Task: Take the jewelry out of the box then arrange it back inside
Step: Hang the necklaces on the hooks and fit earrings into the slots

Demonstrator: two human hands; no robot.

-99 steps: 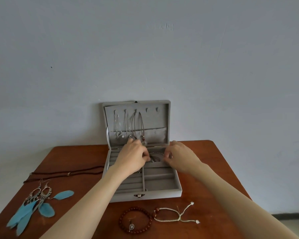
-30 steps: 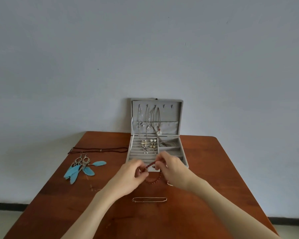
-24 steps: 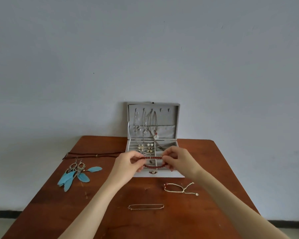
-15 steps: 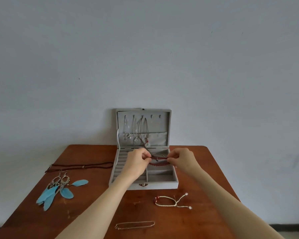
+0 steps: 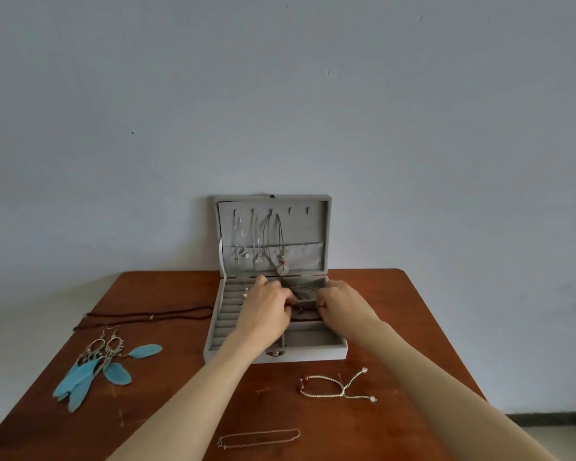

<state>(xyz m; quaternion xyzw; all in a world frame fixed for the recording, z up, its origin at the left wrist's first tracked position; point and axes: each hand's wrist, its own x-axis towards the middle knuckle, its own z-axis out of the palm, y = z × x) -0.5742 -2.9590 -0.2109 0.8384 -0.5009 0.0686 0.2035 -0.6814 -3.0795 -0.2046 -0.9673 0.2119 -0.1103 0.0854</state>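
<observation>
A grey jewelry box (image 5: 313, 353) stands open at the back of the wooden table, several necklaces (image 5: 281, 257) hanging in its upright lid. My left hand (image 5: 266, 307) and my right hand (image 5: 345, 306) are both over the box's middle right compartment, each pinching an end of a dark red bead bracelet (image 5: 306, 315) that lies low in that compartment. A thin silver bangle (image 5: 305, 289) sits in the compartment behind it. Small earrings (image 5: 245, 292) show in the ring rows on the left.
On the table lie blue feather earrings (image 5: 94, 371) at the left, a long dark cord necklace (image 5: 140, 317) behind them, a white braided bracelet (image 5: 336, 387) in front of the box and a thin silver chain (image 5: 258, 439) near the front edge.
Both hands lifted the red bead bracelet from the table in front of the box, carried it stretched between them over the box, and lowered it into the middle right compartment.
</observation>
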